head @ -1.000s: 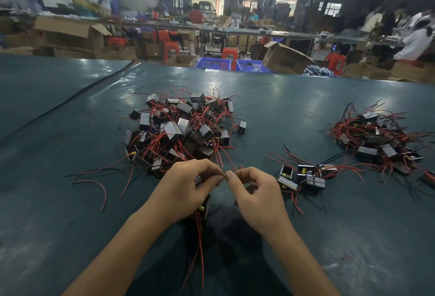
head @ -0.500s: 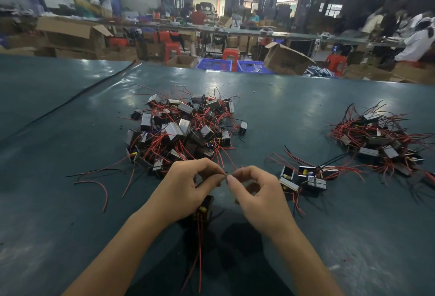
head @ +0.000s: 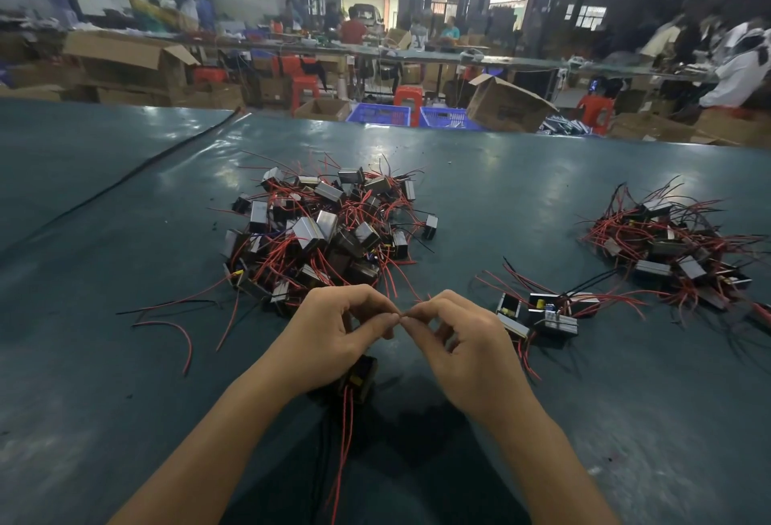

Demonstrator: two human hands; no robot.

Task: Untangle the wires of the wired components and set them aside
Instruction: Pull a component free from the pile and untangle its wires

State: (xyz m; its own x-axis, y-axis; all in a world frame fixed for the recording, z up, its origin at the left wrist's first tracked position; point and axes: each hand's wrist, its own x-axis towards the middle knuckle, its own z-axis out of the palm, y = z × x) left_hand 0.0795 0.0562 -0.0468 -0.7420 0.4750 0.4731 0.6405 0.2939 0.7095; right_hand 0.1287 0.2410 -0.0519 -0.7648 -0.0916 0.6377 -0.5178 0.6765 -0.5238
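Pinching the same wire end [head: 400,316], fingers [head: 381,319] of left hand [head: 329,336] and right hand [head: 467,351], component [head: 362,378] unmoved beneath.

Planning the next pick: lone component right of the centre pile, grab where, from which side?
Probably pinch the component by its block body, from the right: the table is bare there, while its wires run left into the pile.

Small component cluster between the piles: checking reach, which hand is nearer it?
Right. The right hand sits just left of the small cluster; the left hand is farther left.
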